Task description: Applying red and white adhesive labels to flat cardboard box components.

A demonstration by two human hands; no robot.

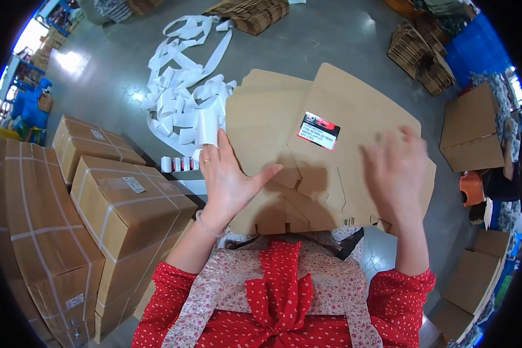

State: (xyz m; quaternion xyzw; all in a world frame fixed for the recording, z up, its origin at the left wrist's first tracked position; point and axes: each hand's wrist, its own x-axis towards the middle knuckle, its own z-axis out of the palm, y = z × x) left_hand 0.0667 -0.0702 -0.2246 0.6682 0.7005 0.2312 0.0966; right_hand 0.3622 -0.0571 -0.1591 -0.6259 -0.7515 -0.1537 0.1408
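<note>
concrete floor (330, 49) with strapped brown cartons (127, 232) stacked at eight o'clock and wicker baskets (414, 58) farther out at two o'clock. flattened cardboard cartons (342, 165), overlapping like a fanned pair, lay across the centre, their lower edges close against the wearer's apron. the step in hand was judged to be labelling; done well, it called for keeping the upper sheet flat and backed by the one beneath, setting each sticker square to a carton edge and clear of the cut lines, then smoothing it from its middle outward so that no corner lifted. a tangle of white backing strip (182, 119) lay on the floor at eleven o'clock.

the right hand (395, 168), at three o'clock, was blurred above the cardboard; its fingers looked loosely bent, but whether they pinched anything or touched the sheet could not be told. the left hand (229, 177), just toward nine o'clock, was spread, its thumb wide of the fingers and pointing across the cardboard; the fingers met the lower end of a wide white strip (207, 124) at ten o'clock, though any grip on it was hidden. the printed sticker (319, 130) sat at two o'clock on the upper sheet, slightly tilted, between the hands. smallest was a row of printed pieces (185, 164) at nine o'clock, too small to identify.
</note>
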